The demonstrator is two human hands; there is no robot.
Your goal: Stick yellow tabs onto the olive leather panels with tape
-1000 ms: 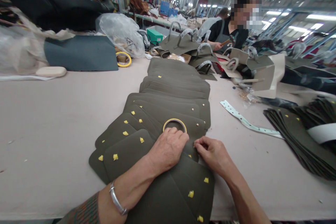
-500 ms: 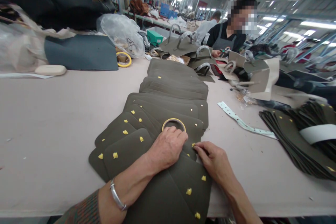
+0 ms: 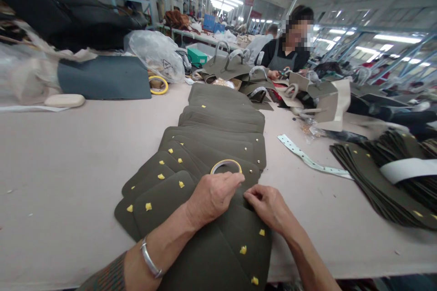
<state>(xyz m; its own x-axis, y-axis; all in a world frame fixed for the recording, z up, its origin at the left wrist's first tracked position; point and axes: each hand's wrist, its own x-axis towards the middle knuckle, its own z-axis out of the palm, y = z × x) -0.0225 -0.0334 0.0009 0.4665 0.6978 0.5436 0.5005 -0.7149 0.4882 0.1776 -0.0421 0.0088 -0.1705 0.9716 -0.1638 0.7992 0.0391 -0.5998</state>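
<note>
A roll of yellow tape (image 3: 226, 162) stands on edge in my left hand (image 3: 210, 198), whose fingers curl over its near side. My right hand (image 3: 268, 203) pinches with thumb and forefinger just above the dark olive panels (image 3: 211, 250); anything between those fingertips is too small or hidden to make out. The flat, round-cornered panels overlap in a long row running away from me. Small yellow tape pieces (image 3: 243, 250) dot several of them, and small metal studs (image 3: 251, 171) show on others.
To the right lie a pale perforated strip (image 3: 307, 159) and a banded stack of olive pieces (image 3: 362, 177). A second yellow tape roll (image 3: 159, 85) sits by a blue-grey sheet (image 3: 105, 77). Behind, a co-worker (image 3: 290, 47) handles pieces near olive bag parts (image 3: 228, 66).
My right fingertips have shifted a little left and down, and the yellow piece at them no longer shows. My left hand keeps the tape roll while turning slightly. The view has tilted a bit.
</note>
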